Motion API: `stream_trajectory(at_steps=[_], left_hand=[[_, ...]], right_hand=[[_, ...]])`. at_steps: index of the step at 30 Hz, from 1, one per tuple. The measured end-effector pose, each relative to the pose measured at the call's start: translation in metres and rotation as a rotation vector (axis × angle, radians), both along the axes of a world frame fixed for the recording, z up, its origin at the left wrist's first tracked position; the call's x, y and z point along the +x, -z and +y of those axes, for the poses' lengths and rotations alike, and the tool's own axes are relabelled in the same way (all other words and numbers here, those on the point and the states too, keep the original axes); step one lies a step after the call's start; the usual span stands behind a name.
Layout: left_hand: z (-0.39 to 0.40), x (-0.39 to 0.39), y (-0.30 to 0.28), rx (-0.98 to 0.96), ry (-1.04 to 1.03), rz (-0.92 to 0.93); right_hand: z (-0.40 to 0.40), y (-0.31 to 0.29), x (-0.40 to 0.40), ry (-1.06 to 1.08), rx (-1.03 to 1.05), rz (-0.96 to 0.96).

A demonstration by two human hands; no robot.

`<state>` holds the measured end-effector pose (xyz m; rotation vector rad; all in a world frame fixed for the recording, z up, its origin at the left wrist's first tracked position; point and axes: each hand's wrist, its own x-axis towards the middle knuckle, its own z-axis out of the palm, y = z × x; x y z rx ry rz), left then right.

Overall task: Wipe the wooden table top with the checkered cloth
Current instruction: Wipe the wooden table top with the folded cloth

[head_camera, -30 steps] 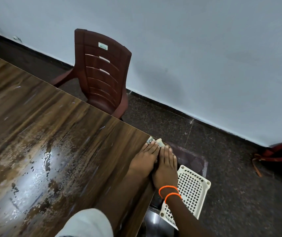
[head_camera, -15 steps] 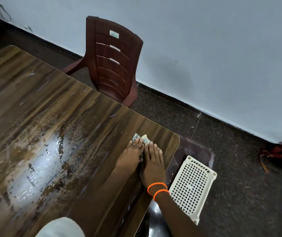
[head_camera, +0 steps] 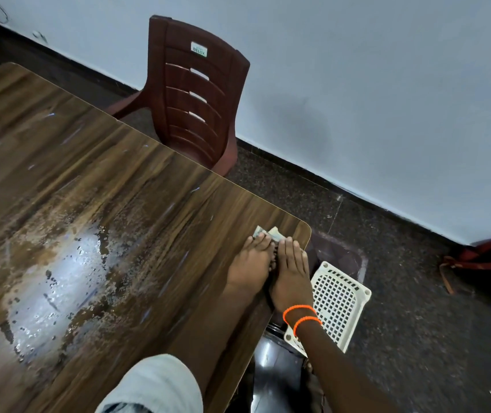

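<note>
Left hand, right hand atop cloth

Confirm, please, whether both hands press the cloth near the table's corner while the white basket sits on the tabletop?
Not quite: the head view shows the white basket on the floor beside the table. The left hand and right hand do press the cloth.

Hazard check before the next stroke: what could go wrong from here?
1. The left hand and right hand press the cloth flat at the table corner; an outward stroke could push it off, toward the basket below.
2. The wet patch lies far from the cloth and may get missed.
</note>
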<state>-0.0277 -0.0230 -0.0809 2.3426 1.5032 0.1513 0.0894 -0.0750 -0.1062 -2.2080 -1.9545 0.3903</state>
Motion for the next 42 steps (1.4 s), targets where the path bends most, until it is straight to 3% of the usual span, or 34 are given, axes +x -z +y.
stream_trajectory(at_steps=[5, 9, 15, 20, 26, 32, 38, 42], left_hand=[[-0.002, -0.038, 0.003, -0.021, -0.058, 0.050], [-0.042, -0.070, 0.002, -0.041, -0.089, 0.063], [-0.103, -0.053, -0.002, -0.059, 0.025, -0.002], [-0.079, -0.032, 0.003, -0.099, 0.021, 0.006], [-0.045, -0.059, 0.003, -0.040, -0.102, 0.031], [-0.077, -0.105, 0.006, -0.091, -0.161, 0.009], [-0.141, -0.099, -0.006, -0.134, -0.042, -0.055], [-0.136, -0.073, -0.007, -0.140, -0.005, -0.067]], right_hand=[[0.003, -0.001, -0.042, -0.090, -0.035, 0.011], [-0.038, -0.001, -0.073, -0.139, -0.006, 0.055], [-0.106, -0.001, -0.054, -0.081, -0.013, 0.105], [-0.081, -0.001, -0.031, -0.051, -0.029, 0.047], [-0.039, -0.006, -0.069, -0.077, -0.051, 0.008], [-0.068, -0.007, -0.109, -0.175, -0.025, 0.055], [-0.138, -0.002, -0.082, -0.234, -0.059, 0.051], [-0.135, -0.009, -0.052, -0.222, -0.076, 0.004]])
